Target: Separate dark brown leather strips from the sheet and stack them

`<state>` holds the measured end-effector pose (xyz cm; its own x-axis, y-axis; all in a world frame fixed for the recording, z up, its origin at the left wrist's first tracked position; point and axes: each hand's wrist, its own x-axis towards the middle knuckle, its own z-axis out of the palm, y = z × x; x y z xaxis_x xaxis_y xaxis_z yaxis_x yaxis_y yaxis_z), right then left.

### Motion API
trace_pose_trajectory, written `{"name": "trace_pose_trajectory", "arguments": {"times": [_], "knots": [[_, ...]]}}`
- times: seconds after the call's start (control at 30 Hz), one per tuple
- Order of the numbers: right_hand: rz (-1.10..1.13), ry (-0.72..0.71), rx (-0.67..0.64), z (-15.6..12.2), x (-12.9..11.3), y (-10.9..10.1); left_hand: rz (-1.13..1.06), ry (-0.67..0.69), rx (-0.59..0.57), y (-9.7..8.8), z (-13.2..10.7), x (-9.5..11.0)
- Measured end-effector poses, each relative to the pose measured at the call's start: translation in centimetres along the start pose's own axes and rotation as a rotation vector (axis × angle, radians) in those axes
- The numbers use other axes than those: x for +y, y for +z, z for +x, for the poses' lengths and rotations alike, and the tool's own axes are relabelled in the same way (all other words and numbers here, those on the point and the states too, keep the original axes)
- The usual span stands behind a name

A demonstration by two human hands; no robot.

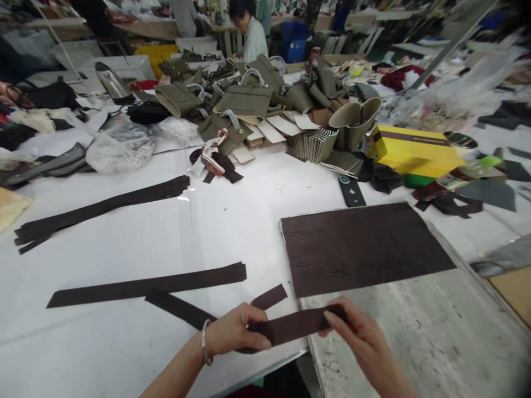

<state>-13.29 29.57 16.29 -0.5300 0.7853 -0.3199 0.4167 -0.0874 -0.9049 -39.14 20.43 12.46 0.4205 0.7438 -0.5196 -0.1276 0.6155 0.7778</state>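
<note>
A dark brown fabric strip point(295, 326) is stretched between my two hands near the front edge of the table. My left hand point(236, 330), with a bracelet at the wrist, pinches its left end. The right end is pinched between thumb and fingers of my right hand point(354, 323). Beneath and behind my left hand lies another dark strip point(178, 307), and a short strip end point(271, 297) shows just beyond it. Farther left rests a flat stack of strips point(145, 286). Many dark strips lie side by side as a sheet point(360, 249) on a worn pale board point(415, 326).
A long bundle of dark strips point(108, 204) lies at left. Olive bags and bag parts point(244, 99) are heaped at the back. A phone point(352, 192) and a yellow box point(415, 150) sit behind the board. Another person point(255, 38) is in the background.
</note>
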Motion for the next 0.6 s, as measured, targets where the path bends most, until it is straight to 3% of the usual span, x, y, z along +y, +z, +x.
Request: {"name": "trace_pose_trajectory", "arguments": {"times": [0.17,0.3,0.37,0.5,0.6], "knots": [[0.038,0.15,0.313,-1.9,6.2,-9.2,0.081,-0.071,0.026,0.5,-0.1,-2.0],[0.152,0.207,0.501,-2.6,11.0,-17.1,0.136,-0.152,-0.002,0.6,2.5,-3.6],[0.177,0.225,0.575,-2.6,13.3,-20.9,0.212,-0.147,0.052,0.2,4.4,-4.0],[0.223,0.275,0.704,-2.0,17.8,-27.2,0.388,-0.147,0.252,-0.7,7.8,-2.8],[0.252,0.284,0.768,-0.8,20.5,-30.6,0.381,-0.121,0.315,-0.6,10.0,-1.7]]}}
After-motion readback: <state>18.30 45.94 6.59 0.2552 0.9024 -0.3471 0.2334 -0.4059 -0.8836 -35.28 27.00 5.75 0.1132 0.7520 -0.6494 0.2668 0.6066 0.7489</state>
